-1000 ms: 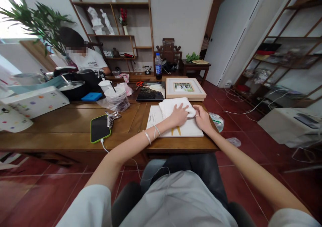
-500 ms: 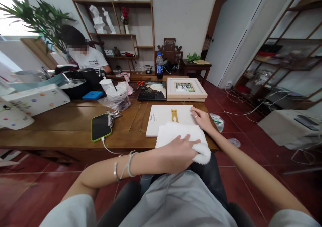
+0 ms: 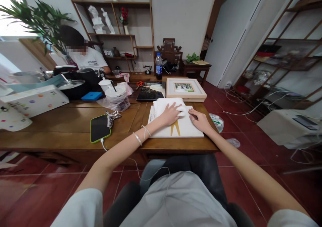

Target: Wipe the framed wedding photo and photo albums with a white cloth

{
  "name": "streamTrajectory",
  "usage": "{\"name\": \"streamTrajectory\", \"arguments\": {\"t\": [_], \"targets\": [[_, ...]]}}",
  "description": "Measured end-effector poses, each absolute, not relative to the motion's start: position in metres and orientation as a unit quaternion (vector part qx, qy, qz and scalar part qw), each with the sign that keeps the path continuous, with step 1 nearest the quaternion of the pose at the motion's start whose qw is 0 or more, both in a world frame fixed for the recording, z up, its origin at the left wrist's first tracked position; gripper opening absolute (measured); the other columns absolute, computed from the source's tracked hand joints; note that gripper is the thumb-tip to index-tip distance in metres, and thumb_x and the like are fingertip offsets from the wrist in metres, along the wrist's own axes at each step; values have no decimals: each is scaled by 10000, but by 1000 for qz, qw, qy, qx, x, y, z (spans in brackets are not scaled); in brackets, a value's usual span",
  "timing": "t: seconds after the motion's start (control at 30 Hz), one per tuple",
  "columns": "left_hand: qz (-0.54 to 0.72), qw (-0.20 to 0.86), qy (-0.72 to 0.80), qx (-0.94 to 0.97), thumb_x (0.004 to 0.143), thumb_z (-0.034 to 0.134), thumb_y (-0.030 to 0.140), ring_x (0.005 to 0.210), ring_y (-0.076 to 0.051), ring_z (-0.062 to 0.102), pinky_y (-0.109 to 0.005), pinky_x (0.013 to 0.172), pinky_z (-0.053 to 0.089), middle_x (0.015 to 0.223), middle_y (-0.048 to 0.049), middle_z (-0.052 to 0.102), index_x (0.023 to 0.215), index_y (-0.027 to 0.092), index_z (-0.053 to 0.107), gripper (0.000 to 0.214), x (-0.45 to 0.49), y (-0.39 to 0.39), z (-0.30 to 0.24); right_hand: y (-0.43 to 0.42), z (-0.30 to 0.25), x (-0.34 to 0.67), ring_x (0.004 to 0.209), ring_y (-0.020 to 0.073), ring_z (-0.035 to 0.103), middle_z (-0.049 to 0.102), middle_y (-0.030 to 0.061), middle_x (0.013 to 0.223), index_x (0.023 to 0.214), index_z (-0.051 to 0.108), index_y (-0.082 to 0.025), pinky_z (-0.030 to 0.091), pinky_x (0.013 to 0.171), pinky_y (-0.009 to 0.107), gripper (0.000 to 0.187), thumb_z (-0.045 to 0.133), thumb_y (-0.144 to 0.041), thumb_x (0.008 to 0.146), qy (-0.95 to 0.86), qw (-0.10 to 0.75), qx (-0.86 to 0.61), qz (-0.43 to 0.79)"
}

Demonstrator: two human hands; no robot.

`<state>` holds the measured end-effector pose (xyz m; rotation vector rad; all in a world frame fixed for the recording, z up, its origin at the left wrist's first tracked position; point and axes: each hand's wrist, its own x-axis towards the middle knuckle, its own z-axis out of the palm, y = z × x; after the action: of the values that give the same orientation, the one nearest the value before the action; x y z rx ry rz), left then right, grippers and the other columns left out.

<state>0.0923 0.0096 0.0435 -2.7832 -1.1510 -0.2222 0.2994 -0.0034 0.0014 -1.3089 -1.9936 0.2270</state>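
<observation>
A white canvas board point(image 3: 187, 128) with a small orange figure lies flat on the wooden table point(image 3: 67, 123) in front of me. My left hand point(image 3: 171, 114) presses a white cloth point(image 3: 164, 105) onto the far half of the board, fingers curled over the fabric. My right hand point(image 3: 200, 119) rests on the board's right side, fingers down on its surface, a ring on one finger. The two hands sit close together, almost touching.
Behind the board lie a light wooden picture frame point(image 3: 185, 89) and a dark photo print point(image 3: 151, 91). A green-cased phone point(image 3: 100, 127) on a cable, a metal clip, plastic cups in a bag point(image 3: 116, 98), pots and a blue-capped bottle point(image 3: 158, 66) stand further off. A person sits at the far left.
My left hand has carried the cloth from the board's near edge back up onto its far half. The right hand has stayed on the board's right side.
</observation>
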Motion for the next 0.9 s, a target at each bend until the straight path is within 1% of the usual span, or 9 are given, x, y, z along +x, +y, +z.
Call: {"name": "streamTrajectory", "arguments": {"t": [0.13,0.3,0.43,0.5,0.6,0.7,0.77,0.83,0.9], "targets": [[-41,85,-369,-925,885,410,208,1317,-358,237,-588,985,284,1446,-69,322,1203,223,543,344,104,-5,46,-3,2,299,1201,231,485,599,76,1208,1087,652,-173,354,1047,401,354,484,-137,778,-779,362,-504,84],[-22,111,-360,-926,838,445,151,1288,-410,276,-607,957,311,1435,-93,334,1084,199,639,317,110,-73,50,-3,3,300,1191,231,496,604,89,1202,1098,641,-157,374,1030,390,380,453,-104,772,-784,360,-501,72],[3,91,-315,-945,817,467,168,1290,-448,252,-635,943,310,1452,-94,300,1019,177,666,284,102,-121,54,-3,2,300,1178,234,508,612,90,1190,1089,642,-158,379,1026,398,381,465,-95,756,-786,363,-496,67],[7,76,-294,-953,828,453,178,1300,-437,243,-625,951,312,1460,-82,289,1015,180,663,281,97,-129,57,-3,2,300,1179,241,508,612,103,1188,1085,643,-145,383,1022,404,366,471,-109,764,-786,366,-493,71],[-1,63,-285,-956,861,414,197,1309,-389,258,-568,963,342,1455,-72,304,1064,178,635,301,92,-118,62,-2,1,300,1175,248,510,611,120,1185,1083,644,-129,382,1022,406,356,470,-120,772,-785,365,-495,72],[-15,52,-302,-952,872,411,207,1309,-361,272,-549,966,342,1447,-74,323,1139,199,593,323,91,-83,63,-1,0,300,1173,245,512,608,105,1193,1085,645,-148,380,1025,405,358,466,-125,776,-784,366,-496,66],[-26,45,-317,-947,888,404,223,1320,-349,255,-548,981,318,1447,-68,324,1152,221,585,321,90,-53,59,-1,-1,301,1170,249,514,602,104,1202,1089,642,-153,376,1027,410,351,470,-142,784,-785,363,-498,63],[-40,33,-321,-946,912,390,282,1344,-325,208,-543,1013,275,1462,-57,296,1176,241,566,320,86,-24,54,0,-2,301,1170,249,515,598,110,1206,1095,638,-149,370,1032,410,345,477,-161,790,-787,358,-499,62],[-62,22,-337,-939,932,351,344,1354,-315,183,-558,1027,241,1476,-64,261,1194,233,546,346,82,-3,48,0,-2,301,1172,242,514,602,109,1201,1096,635,-152,364,1037,402,336,481,-172,797,-787,355,-500,61]]}}
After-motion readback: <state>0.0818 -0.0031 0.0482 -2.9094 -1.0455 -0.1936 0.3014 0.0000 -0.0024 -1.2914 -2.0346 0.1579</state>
